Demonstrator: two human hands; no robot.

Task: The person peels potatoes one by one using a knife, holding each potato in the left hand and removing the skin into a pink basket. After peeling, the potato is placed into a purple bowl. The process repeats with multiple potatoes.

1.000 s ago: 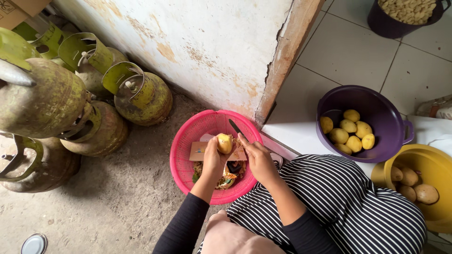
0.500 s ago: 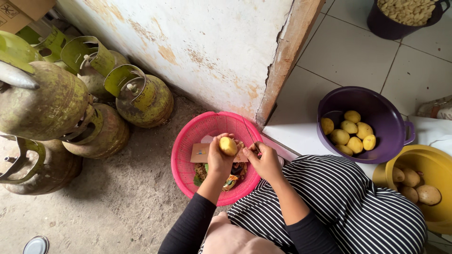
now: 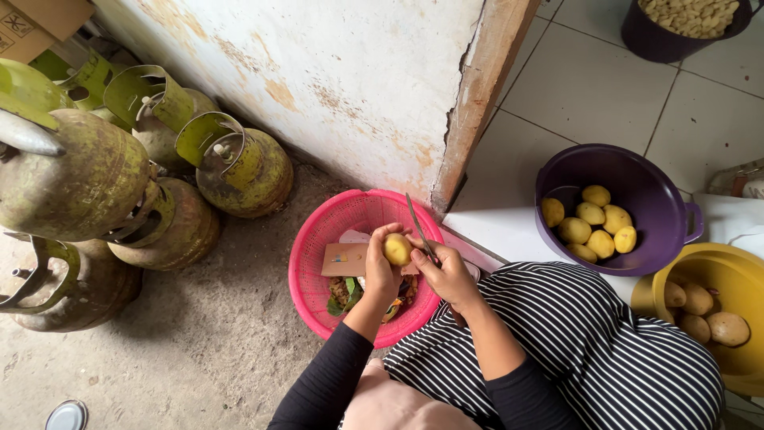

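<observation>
My left hand (image 3: 380, 267) holds a small yellow peeled potato (image 3: 397, 248) over a pink basket (image 3: 314, 239). My right hand (image 3: 447, 275) grips a knife (image 3: 419, 227) whose blade rests against the potato's right side. Inside the basket lie peelings, green leaves and a piece of brown card (image 3: 344, 259). A purple bowl (image 3: 637, 179) at the right holds several peeled yellow potatoes. A yellow bowl (image 3: 736, 267) at the far right holds brown unpeeled potatoes.
Several green gas cylinders (image 3: 239, 167) crowd the left side on a bare concrete floor. A worn white wall with a wooden post (image 3: 477, 87) stands just behind the basket. White tiles and a dark tub (image 3: 676, 36) of pale pieces lie at the top right.
The knife blade has swung from pointing up and away to lying against the potato. Both hands stayed over the pink basket, turning the potato slightly.
</observation>
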